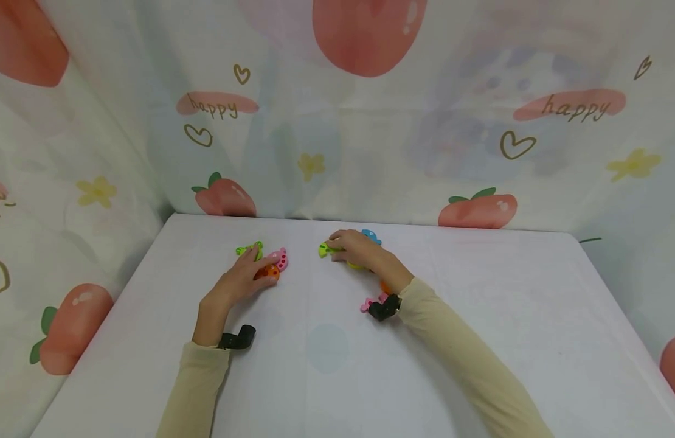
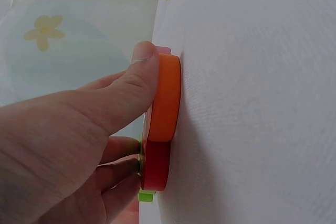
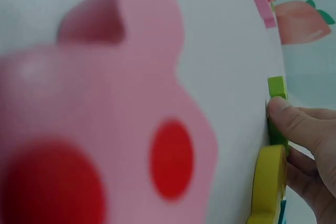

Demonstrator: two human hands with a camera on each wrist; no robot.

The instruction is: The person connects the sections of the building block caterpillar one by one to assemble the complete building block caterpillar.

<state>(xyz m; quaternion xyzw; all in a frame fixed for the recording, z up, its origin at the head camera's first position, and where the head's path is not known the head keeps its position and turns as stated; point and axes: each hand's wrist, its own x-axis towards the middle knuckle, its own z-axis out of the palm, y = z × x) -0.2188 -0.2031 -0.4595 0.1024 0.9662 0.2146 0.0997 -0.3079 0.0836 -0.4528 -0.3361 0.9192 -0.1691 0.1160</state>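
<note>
My left hand (image 1: 241, 281) lies over a small cluster of toy pieces at the left of the table. Its thumb touches a spotted orange piece (image 2: 167, 98), and its other fingers reach over a red piece (image 2: 156, 166) beside it. A pink piece with red spots (image 1: 283, 260) and a light green piece (image 1: 241, 250) peek out around the fingers. Farther right, my right hand (image 1: 356, 246) pinches a green piece (image 3: 276, 86) between thumb and fingers, low at the tabletop. A yellow piece (image 3: 266, 182) stands against it, and a blue one (image 1: 372, 236) shows behind the hand.
Below my right wrist lie a pink piece (image 1: 366, 305) with red spots, large in the right wrist view, and an orange piece (image 1: 385, 288) partly covered. The white table (image 1: 326, 401) meets a printed cloth backdrop (image 1: 370, 146) at its far edge.
</note>
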